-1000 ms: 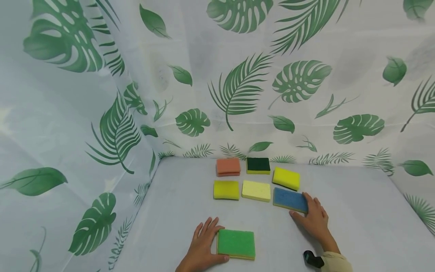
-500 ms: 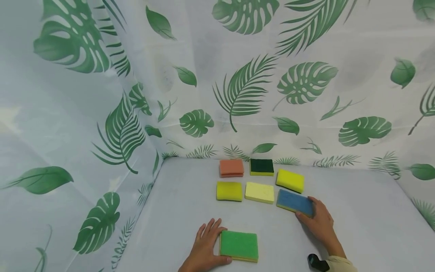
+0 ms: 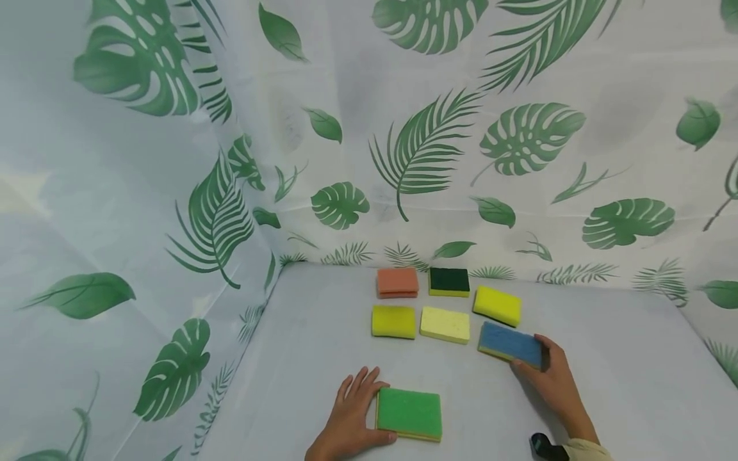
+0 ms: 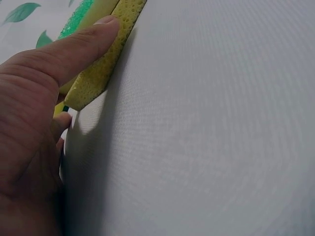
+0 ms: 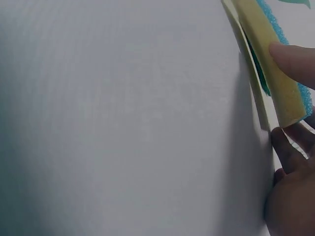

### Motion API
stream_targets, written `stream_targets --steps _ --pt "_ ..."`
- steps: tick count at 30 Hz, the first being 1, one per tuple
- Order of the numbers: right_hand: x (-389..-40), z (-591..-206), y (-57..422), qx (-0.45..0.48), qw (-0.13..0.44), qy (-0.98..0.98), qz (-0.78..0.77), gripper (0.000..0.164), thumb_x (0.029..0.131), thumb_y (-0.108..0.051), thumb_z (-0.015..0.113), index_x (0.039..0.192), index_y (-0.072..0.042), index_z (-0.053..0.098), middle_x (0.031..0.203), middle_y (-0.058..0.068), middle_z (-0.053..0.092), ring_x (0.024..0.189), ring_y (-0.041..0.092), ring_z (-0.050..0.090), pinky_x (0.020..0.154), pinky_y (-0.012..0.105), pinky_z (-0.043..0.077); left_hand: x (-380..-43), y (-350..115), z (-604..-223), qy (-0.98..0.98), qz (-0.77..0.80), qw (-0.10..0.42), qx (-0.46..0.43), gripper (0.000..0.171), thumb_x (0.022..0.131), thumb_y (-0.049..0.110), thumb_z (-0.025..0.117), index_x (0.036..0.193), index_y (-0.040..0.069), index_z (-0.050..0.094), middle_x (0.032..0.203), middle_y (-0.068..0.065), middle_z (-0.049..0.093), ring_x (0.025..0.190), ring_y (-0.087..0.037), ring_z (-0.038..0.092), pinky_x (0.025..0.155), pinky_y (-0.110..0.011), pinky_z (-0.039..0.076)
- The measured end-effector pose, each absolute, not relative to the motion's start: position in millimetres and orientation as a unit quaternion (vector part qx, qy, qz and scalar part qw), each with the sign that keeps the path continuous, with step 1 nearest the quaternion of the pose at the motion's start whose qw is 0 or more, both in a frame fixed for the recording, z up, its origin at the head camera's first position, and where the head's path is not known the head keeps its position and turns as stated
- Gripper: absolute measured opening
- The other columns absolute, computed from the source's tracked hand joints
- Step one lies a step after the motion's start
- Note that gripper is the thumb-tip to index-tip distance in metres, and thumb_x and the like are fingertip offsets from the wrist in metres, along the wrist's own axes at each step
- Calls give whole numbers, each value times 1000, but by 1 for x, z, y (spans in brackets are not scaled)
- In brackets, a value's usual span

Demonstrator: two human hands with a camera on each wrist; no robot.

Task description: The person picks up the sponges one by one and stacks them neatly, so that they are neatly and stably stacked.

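In the head view my left hand [image 3: 353, 416] holds a green-topped sponge [image 3: 409, 413] with a yellow base, its thumb along the near edge and index finger at the far left corner. The other fingers fan out beside it on the left. My right hand [image 3: 553, 379] pinches the right end of a blue-topped sponge [image 3: 510, 344], thumb on the near side. In the right wrist view this sponge [image 5: 280, 73] tilts up, its yellow side facing the camera. The left wrist view shows the thumb pressed against the porous yellow side of the green-topped sponge [image 4: 93, 81].
Beyond the hands lie an orange folded sponge [image 3: 397, 282], a dark green one [image 3: 449, 280], a bright yellow one [image 3: 497, 305], an olive-yellow one [image 3: 393, 321] and a cream one [image 3: 445, 324]. A leaf-print curtain [image 3: 346, 153] rises behind the white table [image 3: 311, 339].
The right hand has drawn the blue sponge slightly right and nearer, away from the cream one. The left hand stays at the green sponge. The whole head view has shifted a little.
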State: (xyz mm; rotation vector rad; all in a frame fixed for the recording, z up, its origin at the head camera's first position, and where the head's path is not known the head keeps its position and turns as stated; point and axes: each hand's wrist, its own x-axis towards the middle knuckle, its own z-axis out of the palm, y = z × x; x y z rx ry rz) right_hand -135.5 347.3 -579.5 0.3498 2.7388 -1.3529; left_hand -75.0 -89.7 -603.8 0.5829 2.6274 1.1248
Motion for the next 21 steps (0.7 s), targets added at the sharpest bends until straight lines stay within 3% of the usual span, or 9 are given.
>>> stream_targets --steps 21 --pt "-115 -566 338 195 81 849 -484 113 96 -50 80 168 5 11 171 38 3 154 59 16 123 67 26 -76 -89 -599 891 390 119 198 86 82 70 82 151 28 51 173 -5 33 162 -31 17 129 -61 5"
